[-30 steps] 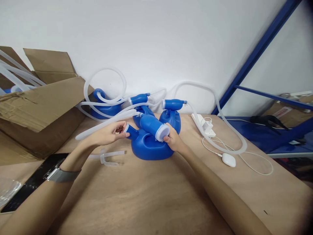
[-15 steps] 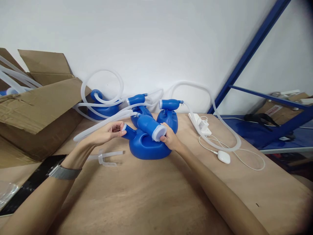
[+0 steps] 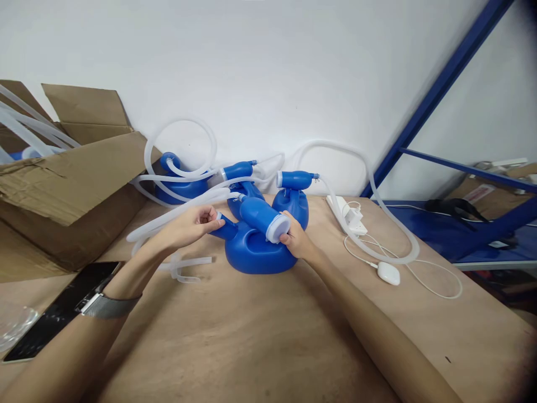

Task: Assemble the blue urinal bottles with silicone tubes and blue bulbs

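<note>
Plywood table (image 3: 268,336), white wall behind. Head view: blue jug (image 3: 255,260) mid-table; left hand (image 3: 191,226) pinches its side spout (image 3: 227,228), right hand (image 3: 297,240) grips the jug under the white-capped neck (image 3: 268,219). Looks like spout work; any twist needs right-hand bracing

Open cardboard box (image 3: 71,184) sprawls at nine o'clock on the table (image 3: 251,336), with a glossy black slab (image 3: 67,305) at eight. Up at twelve, two spare blue jugs (image 3: 293,198) sit against the wall, clear hoses (image 3: 180,126) looping over them. White power strip (image 3: 346,215) at two, a white puck (image 3: 388,273) near it, blue rack (image 3: 440,89) beyond.
</note>
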`<state>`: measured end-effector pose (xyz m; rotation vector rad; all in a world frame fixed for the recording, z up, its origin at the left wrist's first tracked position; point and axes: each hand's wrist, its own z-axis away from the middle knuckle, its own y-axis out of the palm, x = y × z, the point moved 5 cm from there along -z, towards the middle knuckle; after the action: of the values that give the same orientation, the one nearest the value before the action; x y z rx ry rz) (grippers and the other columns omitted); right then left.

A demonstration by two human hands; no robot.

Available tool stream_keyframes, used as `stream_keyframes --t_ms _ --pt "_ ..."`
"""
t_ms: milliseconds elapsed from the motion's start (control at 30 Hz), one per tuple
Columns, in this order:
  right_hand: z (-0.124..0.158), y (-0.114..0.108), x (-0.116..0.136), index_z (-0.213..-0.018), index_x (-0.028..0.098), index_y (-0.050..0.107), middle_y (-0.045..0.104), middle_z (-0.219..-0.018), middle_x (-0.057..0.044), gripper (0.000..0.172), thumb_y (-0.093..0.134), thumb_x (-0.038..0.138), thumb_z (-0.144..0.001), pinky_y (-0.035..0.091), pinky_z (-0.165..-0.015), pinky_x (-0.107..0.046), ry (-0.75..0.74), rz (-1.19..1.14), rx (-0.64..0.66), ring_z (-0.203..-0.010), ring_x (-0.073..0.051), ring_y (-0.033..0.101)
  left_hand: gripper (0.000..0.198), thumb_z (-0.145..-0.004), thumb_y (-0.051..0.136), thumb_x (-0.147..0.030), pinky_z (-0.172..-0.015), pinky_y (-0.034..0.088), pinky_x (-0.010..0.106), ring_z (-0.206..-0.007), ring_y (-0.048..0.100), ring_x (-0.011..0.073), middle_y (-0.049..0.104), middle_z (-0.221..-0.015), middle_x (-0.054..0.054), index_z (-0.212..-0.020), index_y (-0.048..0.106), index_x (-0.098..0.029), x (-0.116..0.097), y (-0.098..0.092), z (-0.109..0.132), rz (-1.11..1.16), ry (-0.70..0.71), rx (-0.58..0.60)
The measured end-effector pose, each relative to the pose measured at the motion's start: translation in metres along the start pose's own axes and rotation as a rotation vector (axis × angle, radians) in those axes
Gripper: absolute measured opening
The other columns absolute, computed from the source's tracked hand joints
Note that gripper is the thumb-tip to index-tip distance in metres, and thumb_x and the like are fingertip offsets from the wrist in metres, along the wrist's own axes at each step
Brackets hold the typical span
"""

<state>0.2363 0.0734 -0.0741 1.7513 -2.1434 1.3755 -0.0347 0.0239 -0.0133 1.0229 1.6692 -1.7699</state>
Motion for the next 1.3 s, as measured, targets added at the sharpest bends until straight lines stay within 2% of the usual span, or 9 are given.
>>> stream_keyframes --t_ms 233,467,633,867,933,1000,1100,1200,1300 --pt "0.0 -0.001 0.0 -0.09 0.021 0.059 0.062 -0.09 -0.009 0.09 0.025 0.104 -0.078 0.051 -0.075 -0.043 0.021 -0.03 -0.005 -0.087 -0.028 0.059 0.045 -0.083 0.072 -0.057 -0.062 0.032 0.031 -0.068 0.035 0.0165 0.041 -0.072 -0.002 -0.072 0.045 -0.023 -0.01 0.0 0.003 0.087 0.025 0.083" --pt "0.0 -0.002 0.0 -0.088 0.022 0.059 0.061 -0.089 -0.009 0.09 0.025 0.104 -0.077 0.052 -0.075 -0.043 0.01 -0.012 -0.008 -0.086 -0.028 0.058 0.041 -0.08 0.077 -0.052 -0.067 0.038 0.03 -0.074 0.044 0.0178 0.05 -0.075 0.0 -0.073 0.05 -0.022 -0.005 0.0 -0.002 0.171 0.022 0.125" --pt "0.001 -0.004 -0.001 -0.076 0.024 0.048 0.056 -0.08 -0.006 0.084 0.024 0.105 -0.075 0.049 -0.068 -0.04 -0.015 -0.025 0.004 -0.078 -0.025 0.054 0.038 -0.081 0.075 -0.052 -0.066 0.038 0.03 -0.07 0.041 0.0162 0.048 -0.071 -0.001 -0.072 0.054 -0.021 0.0 -0.013 0.002 0.254 0.021 0.14" --pt "0.001 -0.004 -0.002 -0.084 0.022 0.056 0.061 -0.086 -0.008 0.087 0.025 0.103 -0.078 0.049 -0.072 -0.041 -0.007 0.021 -0.033 -0.082 -0.027 0.058 0.041 -0.083 0.072 -0.058 -0.059 0.034 0.028 -0.065 0.041 0.0156 0.046 -0.071 -0.002 -0.076 0.055 -0.022 -0.027 -0.025 0.025 -0.064 0.067 0.17" --pt "0.001 -0.004 -0.003 -0.087 0.022 0.059 0.062 -0.086 -0.009 0.089 0.023 0.103 -0.078 0.05 -0.073 -0.042 0.006 0.065 -0.05 -0.084 -0.028 0.059 0.036 -0.084 0.07 -0.056 -0.059 0.035 0.029 -0.063 0.043 0.0163 0.049 -0.07 -0.001 -0.076 0.057 -0.023 -0.035 -0.015 0.031 -0.182 0.121 0.203" --pt "0.001 -0.003 -0.004 -0.087 0.021 0.06 0.064 -0.085 -0.01 0.09 0.022 0.102 -0.079 0.051 -0.075 -0.044 0.013 0.103 -0.055 -0.084 -0.029 0.06 0.028 -0.084 0.069 -0.049 -0.062 0.038 0.031 -0.067 0.049 0.0188 0.058 -0.075 0.001 -0.078 0.061 -0.023 -0.034 0.006 0.035 -0.32 0.18 0.29" --pt "0.001 -0.002 -0.003 -0.096 0.02 0.065 0.068 -0.09 -0.012 0.092 0.022 0.1 -0.082 0.053 -0.08 -0.047 -0.004 0.121 -0.061 -0.088 -0.031 0.063 0.013 -0.079 0.071 -0.034 -0.067 0.038 0.034 -0.073 0.055 0.0228 0.064 -0.081 0.003 -0.075 0.063 -0.024 -0.015 0.045 0.036 -0.496 0.174 0.422" --pt "0.003 -0.004 0.001 -0.125 0.017 0.064 0.07 -0.112 -0.016 0.096 0.026 0.097 -0.086 0.053 -0.093 -0.052 -0.045 0.092 -0.074 -0.104 -0.034 0.066 0.008 -0.068 0.072 -0.025 -0.061 0.036 0.034 -0.062 0.051 0.0211 0.062 -0.074 0.002 -0.069 0.064 -0.024 0.011 0.072 0.03 -0.565 0.072 0.488" --pt "0.003 -0.007 0.006 -0.152 0.018 0.045 0.065 -0.127 -0.016 0.094 0.038 0.09 -0.092 0.053 -0.101 -0.053 -0.087 0.055 -0.09 -0.114 -0.034 0.065 0.011 -0.067 0.073 -0.026 -0.063 0.039 0.034 -0.066 0.056 0.0225 0.066 -0.079 0.003 -0.077 0.068 -0.024 0.016 0.076 0.029 -0.591 0.063 0.507"
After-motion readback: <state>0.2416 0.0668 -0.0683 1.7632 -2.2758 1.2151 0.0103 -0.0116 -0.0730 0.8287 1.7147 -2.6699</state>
